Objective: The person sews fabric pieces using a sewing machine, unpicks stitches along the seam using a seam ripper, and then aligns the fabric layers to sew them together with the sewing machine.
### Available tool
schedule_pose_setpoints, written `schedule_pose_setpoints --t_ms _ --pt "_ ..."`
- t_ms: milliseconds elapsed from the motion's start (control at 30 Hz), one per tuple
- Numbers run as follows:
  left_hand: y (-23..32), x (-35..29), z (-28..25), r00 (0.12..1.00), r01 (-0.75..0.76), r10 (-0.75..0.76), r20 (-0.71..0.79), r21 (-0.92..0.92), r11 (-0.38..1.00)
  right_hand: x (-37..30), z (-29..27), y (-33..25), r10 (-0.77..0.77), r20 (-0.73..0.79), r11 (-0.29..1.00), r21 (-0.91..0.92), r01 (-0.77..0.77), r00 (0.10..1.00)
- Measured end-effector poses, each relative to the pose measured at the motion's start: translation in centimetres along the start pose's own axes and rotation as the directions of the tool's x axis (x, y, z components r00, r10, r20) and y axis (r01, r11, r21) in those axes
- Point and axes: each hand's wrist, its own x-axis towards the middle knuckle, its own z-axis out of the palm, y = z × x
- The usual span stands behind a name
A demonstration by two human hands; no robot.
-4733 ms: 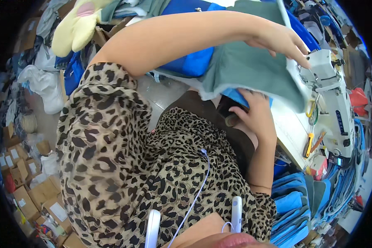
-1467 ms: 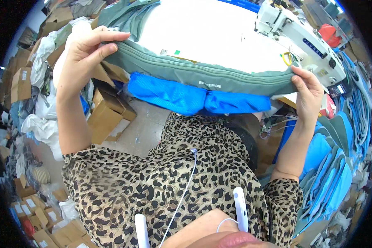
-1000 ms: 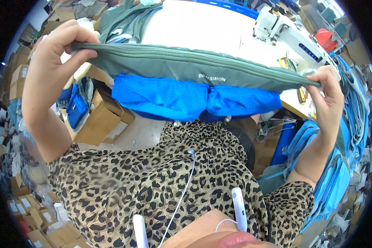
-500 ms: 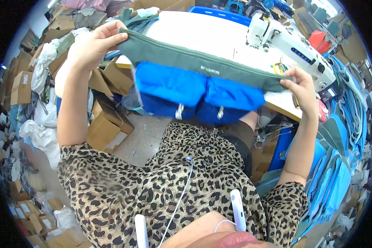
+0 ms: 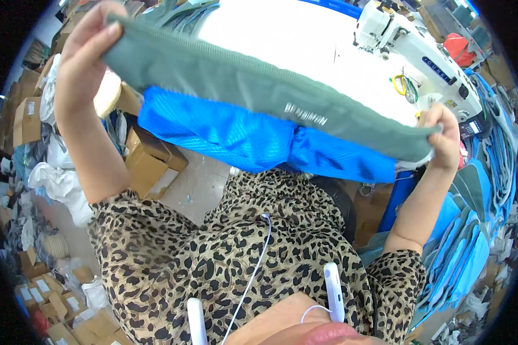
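Note:
Stretched between my hands is a grey-green fabric bag piece [image 5: 224,80] with a ribbed, zip-like upper edge and pale lettering. Two bright blue gathered pouches [image 5: 213,129] hang below the green band. My left hand [image 5: 89,49] pinches the band's upper left end, held higher than the other. At the lower right end, my right hand [image 5: 445,138] is closed on the other corner. The piece slants down to the right and is slightly blurred. Its far side is hidden.
Behind the piece is a white worktable [image 5: 282,40] with a white sewing machine [image 5: 420,54] at its right. Yellow-handled snips [image 5: 399,85] lie near the machine. Blue and green fabric pieces [image 5: 454,253] are stacked at right. An open cardboard box [image 5: 149,164] sits at left.
My left hand has moved up and left, my right slightly right and down. The bag piece has come closer and tilted more, and its pouches have swung up.

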Motion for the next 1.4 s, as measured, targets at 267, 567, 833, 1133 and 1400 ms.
schedule_pose_setpoints --t_ms 267,567,833,1133,1400 --pt "-20.0 7.6 4.0 0.934 0.357 -0.353 0.06 -0.216 0.909 6.4 -0.7 10.1 0.265 -0.336 0.897 -0.258 -0.359 0.904" --pt "-26.9 8.1 8.0 0.844 0.465 -0.492 -0.214 -0.165 0.87 7.7 0.5 16.5 0.239 -0.541 0.902 -0.183 -0.39 0.806" --pt "-26.8 7.3 9.1 0.856 0.411 -0.348 -0.383 0.096 0.907 7.7 1.1 20.3 -0.013 -0.631 0.961 -0.221 -0.163 0.775" --pt "-16.5 8.8 17.5 0.912 -0.296 0.409 -0.04 0.627 0.721 7.2 2.6 19.4 -0.1 -0.751 0.982 -0.18 -0.057 0.652" --pt "-16.6 8.6 20.7 0.944 -0.288 0.13 0.303 0.565 0.773 7.8 3.0 19.0 -0.119 -0.761 0.964 -0.241 -0.108 0.637"
